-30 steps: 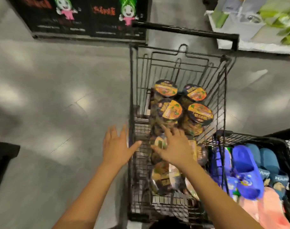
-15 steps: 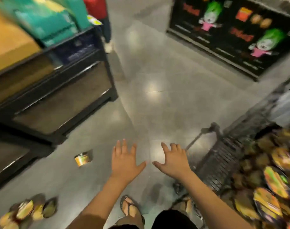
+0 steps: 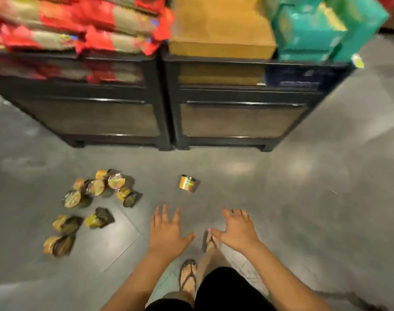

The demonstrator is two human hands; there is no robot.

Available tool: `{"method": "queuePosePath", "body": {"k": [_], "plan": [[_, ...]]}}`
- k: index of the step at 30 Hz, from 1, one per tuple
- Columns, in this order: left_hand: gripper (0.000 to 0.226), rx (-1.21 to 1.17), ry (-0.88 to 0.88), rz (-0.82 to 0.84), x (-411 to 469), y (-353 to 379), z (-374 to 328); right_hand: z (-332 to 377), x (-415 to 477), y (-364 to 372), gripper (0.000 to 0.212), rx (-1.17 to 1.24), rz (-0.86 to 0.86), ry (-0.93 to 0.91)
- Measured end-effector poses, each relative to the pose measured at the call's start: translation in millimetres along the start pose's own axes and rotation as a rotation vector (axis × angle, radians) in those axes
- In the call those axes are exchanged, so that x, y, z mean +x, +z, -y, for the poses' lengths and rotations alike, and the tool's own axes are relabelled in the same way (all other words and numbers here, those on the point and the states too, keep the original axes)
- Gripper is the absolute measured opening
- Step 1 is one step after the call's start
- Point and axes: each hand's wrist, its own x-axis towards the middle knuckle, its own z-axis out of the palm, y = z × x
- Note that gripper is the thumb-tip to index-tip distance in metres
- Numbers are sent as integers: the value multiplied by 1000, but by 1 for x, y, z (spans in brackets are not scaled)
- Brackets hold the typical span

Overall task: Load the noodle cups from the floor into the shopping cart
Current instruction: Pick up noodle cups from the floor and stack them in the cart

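Left hand (image 3: 166, 232) and right hand (image 3: 237, 230) spread, holding nothing; bare floor (image 3: 303, 198) between them and lone noodle cup (image 3: 188, 183).

Floor (image 3: 303, 198): grey, smooth and polished, with soft patches of glare.
Noodle cups (image 3: 97, 189), near left: lids shine like foil; the sides look glossy.
Lone cup (image 3: 188, 183), centre: glossy printed side.
Display stands (image 3: 236, 117), far: black frames with a low sheen; brown panels look matt.
Red packs (image 3: 79, 25), far left: glossy, blurred.
Mustard block (image 3: 220, 30), far: matt.
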Motion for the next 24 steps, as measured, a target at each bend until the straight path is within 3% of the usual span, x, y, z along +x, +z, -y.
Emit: {"method": "queuePosePath", "body": {"k": [6,13,19,24], "plan": [[118,-134,-203,28,48,-1,42,42,99,-25,84,-23,144,-19],[100,-322,-483,22,165,31,97,73,266,-21,89,-266,208,-112],[103,-388,-582,-57,291,126,148,82,425,66,94,-308,204,-98],[104,-376,-546,-113,397,231,179,63,532,174,96,-124,203,62]]}}
